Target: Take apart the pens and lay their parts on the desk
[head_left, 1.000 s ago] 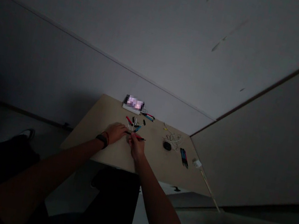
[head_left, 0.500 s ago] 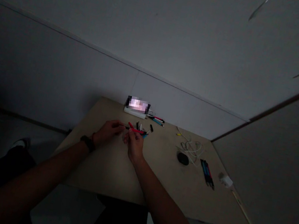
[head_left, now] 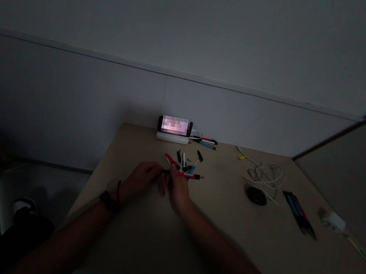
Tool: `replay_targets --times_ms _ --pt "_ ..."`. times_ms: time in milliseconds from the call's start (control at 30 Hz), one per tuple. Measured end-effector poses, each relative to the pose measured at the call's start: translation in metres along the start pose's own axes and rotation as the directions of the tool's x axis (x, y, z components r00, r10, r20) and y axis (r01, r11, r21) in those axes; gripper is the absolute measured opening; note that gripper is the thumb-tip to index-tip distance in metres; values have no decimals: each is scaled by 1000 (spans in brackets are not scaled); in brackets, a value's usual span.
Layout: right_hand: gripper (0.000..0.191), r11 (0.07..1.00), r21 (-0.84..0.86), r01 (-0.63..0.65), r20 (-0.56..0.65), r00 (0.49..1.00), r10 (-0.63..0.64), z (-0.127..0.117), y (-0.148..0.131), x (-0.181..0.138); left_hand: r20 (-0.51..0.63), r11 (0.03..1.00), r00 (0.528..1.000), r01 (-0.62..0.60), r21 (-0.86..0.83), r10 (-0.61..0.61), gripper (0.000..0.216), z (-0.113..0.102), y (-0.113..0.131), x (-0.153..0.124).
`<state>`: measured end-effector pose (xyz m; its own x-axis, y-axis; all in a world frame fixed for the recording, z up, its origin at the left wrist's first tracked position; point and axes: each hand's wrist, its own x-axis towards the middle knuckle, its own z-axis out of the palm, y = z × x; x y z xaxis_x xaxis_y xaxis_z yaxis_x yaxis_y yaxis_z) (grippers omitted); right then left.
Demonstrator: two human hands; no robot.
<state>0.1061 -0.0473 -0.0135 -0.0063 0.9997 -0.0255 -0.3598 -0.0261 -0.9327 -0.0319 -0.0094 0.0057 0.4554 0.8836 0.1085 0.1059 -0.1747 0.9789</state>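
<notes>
Both hands come together over the table around a red and black pen (head_left: 193,176), which lies roughly level from left to right. My right hand (head_left: 177,188) is closed on its middle. At the pen's left end, the fingertips of my left hand (head_left: 144,173) are pinched together on the black part. Just beyond the hands lies a small group of pen parts: a red barrel (head_left: 171,159), a white piece (head_left: 184,159), a blue piece (head_left: 193,169) and a black piece (head_left: 200,156). The dim light blurs the finer parts.
A lit phone (head_left: 175,126) leans on a white stand (head_left: 172,138) by the wall. Several pens (head_left: 207,144) lie right of it. Farther right are a coiled white cable (head_left: 268,175), a black mouse (head_left: 256,196), more pens (head_left: 298,214) and a white plug (head_left: 334,222) on the table (head_left: 210,264).
The camera view has levelled and turned, so the tabletop items sit differently in the picture. Both hands stay close together on the pen, which still points to the right.
</notes>
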Motion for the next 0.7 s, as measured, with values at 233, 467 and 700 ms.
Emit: replay_targets --times_ms 233,467,700 --pt "64 995 93 -31 -157 987 46 -1 -13 6 -29 997 999 30 -70 -33 34 3 -2 -3" --pt "65 990 128 -52 -161 984 72 -3 -22 6 -57 998 998 33 -55 -36 33 5 -4 -5" --pt "67 996 69 -53 -136 989 62 -3 -10 4 -10 968 996 -83 236 88 25 5 7 -10"
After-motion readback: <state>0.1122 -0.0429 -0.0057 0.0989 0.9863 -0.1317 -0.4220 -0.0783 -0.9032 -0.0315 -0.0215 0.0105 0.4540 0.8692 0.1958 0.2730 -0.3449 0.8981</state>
